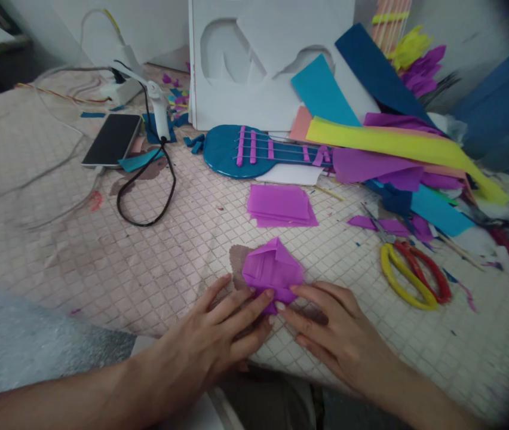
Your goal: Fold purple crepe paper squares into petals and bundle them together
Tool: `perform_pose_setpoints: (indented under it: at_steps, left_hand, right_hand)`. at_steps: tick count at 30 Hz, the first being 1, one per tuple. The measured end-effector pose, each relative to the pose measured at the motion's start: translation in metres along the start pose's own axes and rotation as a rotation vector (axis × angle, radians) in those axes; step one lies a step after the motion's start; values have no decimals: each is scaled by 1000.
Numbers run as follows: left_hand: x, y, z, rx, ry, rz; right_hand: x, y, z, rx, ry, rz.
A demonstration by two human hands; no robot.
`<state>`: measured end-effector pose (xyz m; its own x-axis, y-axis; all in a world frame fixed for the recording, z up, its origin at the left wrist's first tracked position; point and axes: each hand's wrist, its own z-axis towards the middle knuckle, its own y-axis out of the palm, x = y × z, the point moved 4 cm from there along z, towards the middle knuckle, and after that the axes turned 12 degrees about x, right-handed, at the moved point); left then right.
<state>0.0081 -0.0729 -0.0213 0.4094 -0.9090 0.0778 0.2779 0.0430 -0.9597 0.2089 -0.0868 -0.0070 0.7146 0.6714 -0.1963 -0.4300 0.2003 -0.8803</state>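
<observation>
A diamond-patterned tablecloth [183, 251] is spread out here, kinda stained. Near its front edge a folded purple paper [276, 266] is laid, its near side pressed by the left hand [223, 328], fingers loosely spread. Its near right corner is touched by the right hand [342, 333] at the fingertips; whether it's really pinched can't be told. Just beyond, some purple sheets [279, 203] are stacked, then a blue toy guitar [223, 152] is placed. Scissors [402, 278] are parked off right.
</observation>
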Motion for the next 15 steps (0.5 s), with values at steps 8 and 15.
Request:
perform_pose_setpoints:
  at_steps: [8,15]
  left_hand:
    - [0,-3,2,24,-9,-2]
    - [-2,-7,6,95,-18,-59]
  right_hand:
    - [30,-10,-14,149,162,-79]
    - [20,-12,7,109,-108,10]
